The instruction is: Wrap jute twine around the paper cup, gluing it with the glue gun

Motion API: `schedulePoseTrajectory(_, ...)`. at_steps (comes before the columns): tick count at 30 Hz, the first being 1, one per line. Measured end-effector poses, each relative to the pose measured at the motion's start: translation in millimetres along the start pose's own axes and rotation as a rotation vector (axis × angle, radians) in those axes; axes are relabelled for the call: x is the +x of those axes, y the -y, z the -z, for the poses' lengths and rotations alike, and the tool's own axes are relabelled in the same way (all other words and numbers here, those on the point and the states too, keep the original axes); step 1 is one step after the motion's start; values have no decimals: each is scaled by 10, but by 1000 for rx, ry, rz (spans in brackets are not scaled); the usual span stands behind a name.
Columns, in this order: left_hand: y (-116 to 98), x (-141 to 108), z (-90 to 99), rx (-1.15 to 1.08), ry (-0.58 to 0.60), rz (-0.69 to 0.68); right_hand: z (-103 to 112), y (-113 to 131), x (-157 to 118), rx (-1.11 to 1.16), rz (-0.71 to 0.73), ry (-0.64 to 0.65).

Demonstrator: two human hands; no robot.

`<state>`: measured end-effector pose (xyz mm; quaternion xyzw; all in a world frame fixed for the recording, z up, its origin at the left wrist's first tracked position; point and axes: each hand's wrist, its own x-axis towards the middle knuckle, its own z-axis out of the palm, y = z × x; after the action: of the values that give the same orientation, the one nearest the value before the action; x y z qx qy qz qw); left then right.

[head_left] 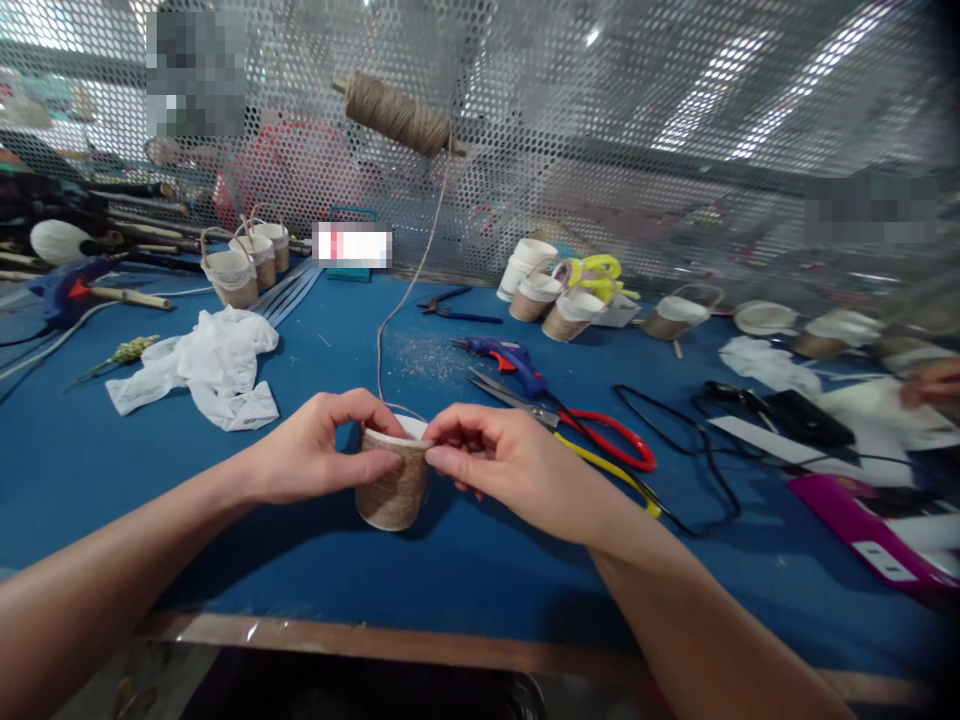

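Note:
A small white cup wrapped in brown twine (393,487) is held slightly above or on the blue table near its front edge. My left hand (334,448) grips its left side, thumb on the outside and fingers at the rim. At the right of the rim, my right hand (487,455) pinches the twine or the cup's edge; the fingertips partly hide which. A strand of twine (405,300) runs from the cup up to a spool (396,113) hung on the mesh.
Right of the cup lie a blue glue gun (510,362), scissors (615,440) and black cables. White cloth (210,370) lies at left. Wrapped cups (232,278) stand behind, with pliers (461,306). A purple power strip (862,530) and another person's hand (934,385) are at far right.

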<state>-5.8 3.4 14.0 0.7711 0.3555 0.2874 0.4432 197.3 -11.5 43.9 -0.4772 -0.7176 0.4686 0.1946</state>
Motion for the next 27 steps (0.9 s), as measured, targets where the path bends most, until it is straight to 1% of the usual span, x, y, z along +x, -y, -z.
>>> schedulePoseTrajectory(5,-37,-11,-45,-46,73,30,17,76,-11,-118,72,-15)
schedulePoseTrajectory(8,-46,-13,-62,-56,63,52,-5,93,0,-151,80,-25)
schedulePoseTrajectory(12,-43,-10,-62,-78,44,84,-11,83,20,-182,56,-67)
schedulePoseTrajectory(17,-23,-5,-49,-69,46,88,10,52,11,-154,61,-118)
schedulePoseTrajectory(23,-25,3,-59,-97,34,104,-36,40,-17,-86,72,-168)
schedulePoseTrajectory(27,-22,-5,-73,-116,37,121,-59,24,-7,-87,25,-143)
